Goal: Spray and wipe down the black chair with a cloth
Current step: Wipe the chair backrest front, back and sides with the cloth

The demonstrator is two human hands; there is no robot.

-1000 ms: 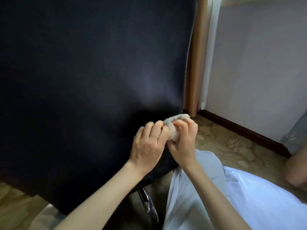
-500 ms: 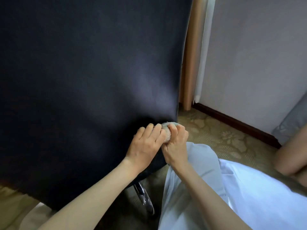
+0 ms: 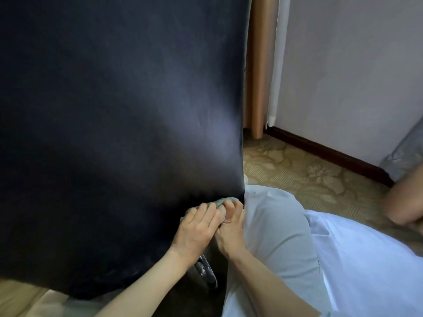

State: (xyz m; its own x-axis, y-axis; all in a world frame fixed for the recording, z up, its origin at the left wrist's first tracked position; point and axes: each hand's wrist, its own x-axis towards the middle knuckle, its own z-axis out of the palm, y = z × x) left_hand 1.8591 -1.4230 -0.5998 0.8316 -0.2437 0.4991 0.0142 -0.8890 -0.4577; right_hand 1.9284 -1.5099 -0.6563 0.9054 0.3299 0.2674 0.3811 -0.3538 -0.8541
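The black chair (image 3: 109, 124) fills the left and middle of the view as a broad, dark back panel. A small grey-white cloth (image 3: 223, 202) is bunched at the panel's lower right corner. My left hand (image 3: 196, 227) and my right hand (image 3: 231, 227) are side by side there, both with fingers closed on the cloth and pressing it against the chair. Most of the cloth is hidden under my fingers. No spray bottle is in view.
A shiny metal chair leg (image 3: 207, 271) shows below my hands. My knee in grey trousers (image 3: 274, 225) is right of the chair. Patterned carpet (image 3: 304, 172), a dark skirting board (image 3: 325, 152) and a tan curtain (image 3: 258, 65) lie beyond. Another person's limb (image 3: 405, 197) is at the right edge.
Both hands with the cloth have shifted a little to the chair's lower right corner, and the cloth is more bunched and covered by my fingers. The chair panel looks closer.
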